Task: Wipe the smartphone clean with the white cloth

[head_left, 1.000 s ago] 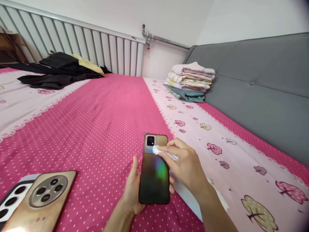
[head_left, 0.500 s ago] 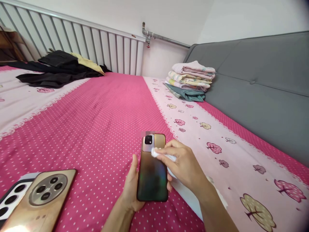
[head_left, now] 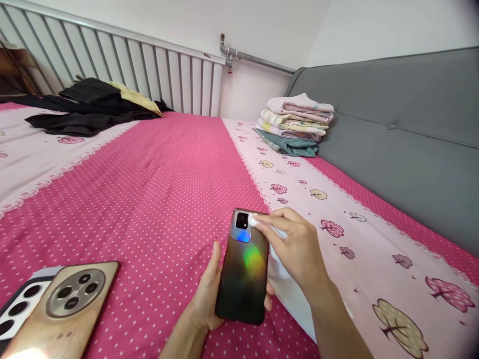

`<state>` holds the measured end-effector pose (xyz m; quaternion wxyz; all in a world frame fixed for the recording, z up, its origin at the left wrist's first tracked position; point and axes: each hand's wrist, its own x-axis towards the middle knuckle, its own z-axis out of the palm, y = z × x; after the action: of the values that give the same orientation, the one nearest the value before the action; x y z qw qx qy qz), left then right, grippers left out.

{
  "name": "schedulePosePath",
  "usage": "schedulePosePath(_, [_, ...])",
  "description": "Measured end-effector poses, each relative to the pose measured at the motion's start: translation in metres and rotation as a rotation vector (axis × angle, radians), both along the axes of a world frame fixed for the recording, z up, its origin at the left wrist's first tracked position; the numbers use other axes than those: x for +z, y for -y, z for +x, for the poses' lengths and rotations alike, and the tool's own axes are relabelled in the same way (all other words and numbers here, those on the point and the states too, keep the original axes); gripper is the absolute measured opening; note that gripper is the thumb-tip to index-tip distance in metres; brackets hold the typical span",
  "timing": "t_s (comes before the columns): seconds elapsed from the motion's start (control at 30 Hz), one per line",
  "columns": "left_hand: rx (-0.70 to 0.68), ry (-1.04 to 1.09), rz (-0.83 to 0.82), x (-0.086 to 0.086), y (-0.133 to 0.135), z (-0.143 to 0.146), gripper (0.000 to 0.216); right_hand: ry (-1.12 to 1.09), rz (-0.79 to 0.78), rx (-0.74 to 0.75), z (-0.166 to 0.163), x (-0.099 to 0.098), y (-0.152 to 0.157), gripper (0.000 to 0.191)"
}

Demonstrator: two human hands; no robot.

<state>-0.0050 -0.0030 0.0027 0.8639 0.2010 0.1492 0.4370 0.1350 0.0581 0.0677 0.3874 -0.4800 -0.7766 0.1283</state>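
My left hand (head_left: pixel 207 289) is closed round the lower half of a dark smartphone (head_left: pixel 241 284), thumb on its left edge and fingertips showing at its right edge. The phone's back faces me, with rainbow glare on it and the camera block at the top left. Between thumb and fingers of my right hand (head_left: pixel 297 244) is a white tissue (head_left: pixel 253 220), pressed on the phone's back just right of the camera. Part of the tissue is hidden by the fingers. At the lower left lie a gold phone (head_left: pixel 80 319) and a white-backed phone (head_left: pixel 28 304) partly beneath it.
Pink bedding (head_left: pixel 168 199) covers the bed. A white sheet-like thing (head_left: pixel 295 299) lies behind my right wrist. Folded cloths (head_left: pixel 299 122) are stacked by the grey headboard (head_left: pixel 404 129). Dark clothes (head_left: pixel 90 107) lie at the far left before a radiator (head_left: pixel 149 65).
The phone has shifted slightly right and tilted, bringing rainbow glare onto its back. My right hand has moved the tissue up and right, beside the camera. The other phones stay put.
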Motion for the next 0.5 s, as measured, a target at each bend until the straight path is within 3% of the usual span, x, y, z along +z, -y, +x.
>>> schedulePosePath(0.13, [-0.013,-0.006,0.018,0.001,0.001,0.002,0.093,-0.022,0.095,-0.104,0.0,-0.002,-0.005,0.018])
schedulePosePath(0.23, [-0.003,0.002,0.014,0.001,0.0,0.001,0.092,-0.03,0.072,-0.08,-0.002,-0.003,-0.003,0.018])
schedulePosePath(0.43, [0.115,-0.002,-0.085,0.0,-0.003,-0.002,0.084,0.043,-0.319,0.229,-0.006,0.001,0.011,0.016])
schedulePosePath(0.5, [0.18,-0.033,-0.166,0.001,-0.004,-0.002,0.077,0.133,-0.363,0.336,-0.006,0.003,0.017,0.014])
